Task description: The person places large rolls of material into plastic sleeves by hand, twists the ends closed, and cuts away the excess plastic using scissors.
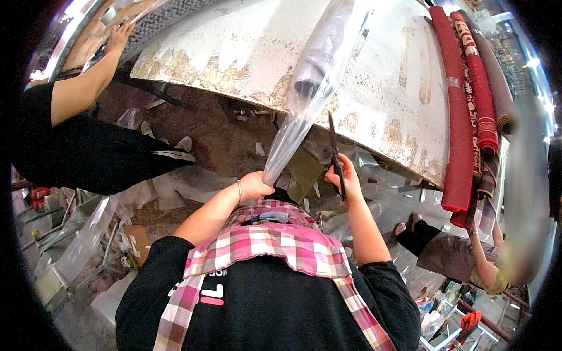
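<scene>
A grey-lilac roll, apparently a rug, lies on the worn white table inside a clear plastic sleeve. The loose end of that sleeve hangs over the table's near edge, drawn narrow toward me. My left hand is closed around this gathered end, close to my waist. To the right of it, my right hand grips a pair of dark scissors. Their long blades point away from me toward the table edge, apart from the plastic. The blades look closed together, and my fingers partly hide the handles.
The white table spans the area ahead. Red rolled rugs lie along its right side. At left, a co-worker's arm reaches to a patterned grey rug. Another person stands at right. Plastic scraps litter the floor.
</scene>
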{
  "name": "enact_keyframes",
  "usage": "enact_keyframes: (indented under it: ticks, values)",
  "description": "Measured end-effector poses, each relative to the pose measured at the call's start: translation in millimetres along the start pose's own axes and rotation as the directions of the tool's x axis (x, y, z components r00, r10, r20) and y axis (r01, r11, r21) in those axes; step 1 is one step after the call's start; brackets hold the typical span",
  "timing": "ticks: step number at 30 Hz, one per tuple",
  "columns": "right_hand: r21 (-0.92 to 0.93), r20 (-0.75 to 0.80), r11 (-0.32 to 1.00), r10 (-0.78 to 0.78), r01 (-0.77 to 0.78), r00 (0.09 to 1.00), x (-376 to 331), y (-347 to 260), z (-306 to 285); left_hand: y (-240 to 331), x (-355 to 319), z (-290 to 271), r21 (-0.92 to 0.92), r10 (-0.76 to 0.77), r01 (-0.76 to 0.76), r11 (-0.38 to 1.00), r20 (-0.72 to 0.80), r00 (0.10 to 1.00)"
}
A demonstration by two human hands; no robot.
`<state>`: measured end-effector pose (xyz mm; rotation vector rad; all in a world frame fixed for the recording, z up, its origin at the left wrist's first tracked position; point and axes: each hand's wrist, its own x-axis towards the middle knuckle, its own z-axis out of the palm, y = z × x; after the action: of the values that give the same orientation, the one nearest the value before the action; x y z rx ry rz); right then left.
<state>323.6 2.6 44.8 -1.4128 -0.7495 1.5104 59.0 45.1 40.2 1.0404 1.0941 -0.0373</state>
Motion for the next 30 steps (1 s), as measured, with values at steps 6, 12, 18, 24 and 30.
enact_keyframes:
  ticks: [6, 12, 18, 24, 30]
  values:
    - [-0.323, 0.163, 0.946, 0.078, -0.022, 0.983, -22.4, -14.5, 3.8, -29.9, 3.3, 7.3, -0.084, 0.165, -0.185, 0.979, -0.196, 0.967]
    - [-0.713, 0.427, 0.700, 0.378, 0.049, 0.822, -17.6, -20.7, 13.3, -41.2, -6.4, 15.7, -0.247, 0.223, -0.255, 0.935, -0.149, 0.963]
    - [-0.831, 0.536, 0.444, 0.476, 0.336, 0.697, 27.7, -18.9, 75.5, -36.0, -1.2, 29.9, -0.108, 0.094, -0.087, 0.990, 0.062, 0.994]
    - [-0.598, 0.329, 0.762, 0.515, -0.247, 0.791, -0.8, -25.5, 46.7, -64.5, -12.8, 1.3, -0.022, -0.149, 0.153, 0.988, 0.138, 0.979]
    - [-0.906, -0.261, 0.376, -0.130, -0.196, 0.957, 55.0, -92.8, -41.7, -44.7, -7.1, -46.6, -0.733, 0.128, -0.345, 0.587, -0.337, 0.933]
